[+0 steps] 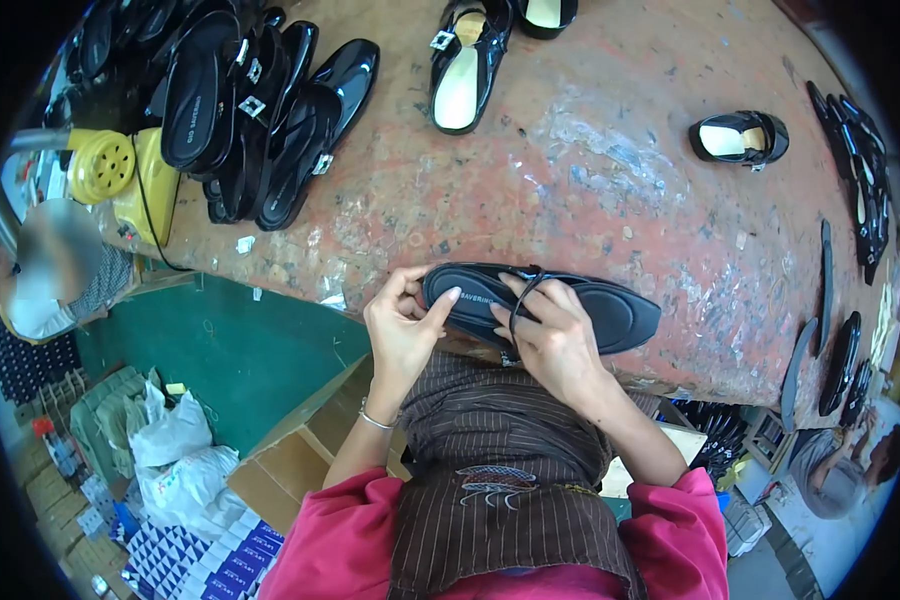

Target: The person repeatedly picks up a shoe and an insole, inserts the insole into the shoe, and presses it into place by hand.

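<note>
A black strapped shoe (610, 312) lies sideways at the table's near edge, its squared end to the right. Pale lettering marks the dark insole (467, 297) at its rounded left end. My left hand (402, 325) grips that end, with the thumb pressed on the insole and the fingers around the outer side. Over the middle of the shoe, my right hand (552, 335) has its fingers curled at the thin strap, close to the insole. Part of the shoe's middle is hidden under this hand.
Black shoes (315, 120) are piled at the table's left beside a yellow device (155, 185). Shoes with pale insoles (460, 90) stand farther back. Dark strips (798, 375) and more shoes (855, 170) line the right. Cardboard (290, 470) and white bags (185, 460) are below left. Other people sit at both sides.
</note>
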The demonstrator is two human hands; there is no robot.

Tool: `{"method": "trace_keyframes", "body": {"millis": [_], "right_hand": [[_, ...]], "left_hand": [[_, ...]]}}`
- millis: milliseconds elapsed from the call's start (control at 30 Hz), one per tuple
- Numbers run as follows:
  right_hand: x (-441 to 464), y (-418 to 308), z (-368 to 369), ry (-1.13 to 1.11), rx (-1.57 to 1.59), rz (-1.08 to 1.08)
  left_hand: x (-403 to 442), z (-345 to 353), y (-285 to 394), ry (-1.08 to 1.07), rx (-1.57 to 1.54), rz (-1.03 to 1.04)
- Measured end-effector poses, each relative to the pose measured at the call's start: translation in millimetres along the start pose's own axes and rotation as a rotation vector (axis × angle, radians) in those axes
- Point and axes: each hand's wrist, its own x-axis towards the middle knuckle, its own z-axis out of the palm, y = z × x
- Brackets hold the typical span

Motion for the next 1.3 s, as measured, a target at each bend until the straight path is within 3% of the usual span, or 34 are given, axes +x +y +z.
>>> {"method": "trace_keyframes", "body": {"millis": [67,133,167,300,333,367,400,433,533,600,633,667,733,800,867,900,933,1000,1133,1300], "right_hand": [[-2.7,-2.4,3.0,-0.089,0.078,0.066],[1.3,9.1,0.3,-0.243,-0.061,-0.276],[4.8,10.5,-0.3,-0.364,-0.017,-0.286],[9.5,1.0,8.5,-0.315,0.035,-0.209],[6.0,-1.3,9.5,-0.307,0.021,-0.129],[1.6,-8.4,7.4,-0.258,0.022,-0.09],[-3.2,-13.1,7.4,-0.2,0.019,-0.057],[-17.4,-3.7,12.2,-0.18,-0.121,-0.055],[-39.6,5.4,37.8,-0.064,-0.302,0.002],[-28.1,-6.8,32.9,-0.219,-0.42,0.033],[-27.1,0.9,42.8,-0.128,-0.293,0.035],[-33.4,7.7,40.5,0.047,-0.321,-0.046],[-45.0,13.2,7.0,0.016,-0.108,0.058],[-48.1,11.1,-27.8,0.25,-0.311,0.295],[-52.8,25.7,-50.6,0.66,-0.306,0.378],[-54.0,36.2,-61.0,0.717,-0.279,0.413],[-53.3,43.0,-67.2,0.769,-0.241,0.443],[-55.4,39.5,-91.8,0.741,-0.104,0.506],[-58.6,41.3,-99.6,0.606,0.025,0.572],[-55.5,44.8,-88.1,0.511,0.065,0.546]], "left_hand": [[3.8,1.1,1.2,0.001,-0.035,-0.035],[6.2,-0.3,0.2,0.0,-0.049,-0.06],[6.1,-0.8,1.1,-0.009,-0.036,-0.035],[3.7,-1.9,12.5,-0.021,0.035,-0.044],[14.9,-2.7,-15.0,-0.004,0.14,0.239],[5.7,6.3,17.1,0.002,0.096,-0.002],[21.8,2.4,-22.4,0.043,0.089,0.309],[15.1,-0.9,5.2,-0.056,0.049,-0.015],[52.8,-23.4,-65.7,-0.053,0.059,0.106],[70.0,-32.5,-75.9,-0.152,0.079,0.117],[13.2,-7.4,20.3,-0.11,0.367,0.022],[26.3,-13.2,-11.0,-0.097,0.125,0.116],[10.2,3.2,4.2,-0.139,0.208,0.131],[-7.3,5.6,6.7,-0.227,0.337,0.084],[-25.6,30.2,-29.2,-0.282,0.04,0.076],[-32.3,31.7,-32.6,-0.477,0.259,0.063],[-41.0,41.8,-40.6,-0.388,0.562,0.444],[-81.4,72.0,31.9,-0.41,0.934,0.485],[-89.4,72.9,39.3,-0.354,0.703,0.739],[-92.9,71.6,39.7,-0.41,0.698,0.939]]}}
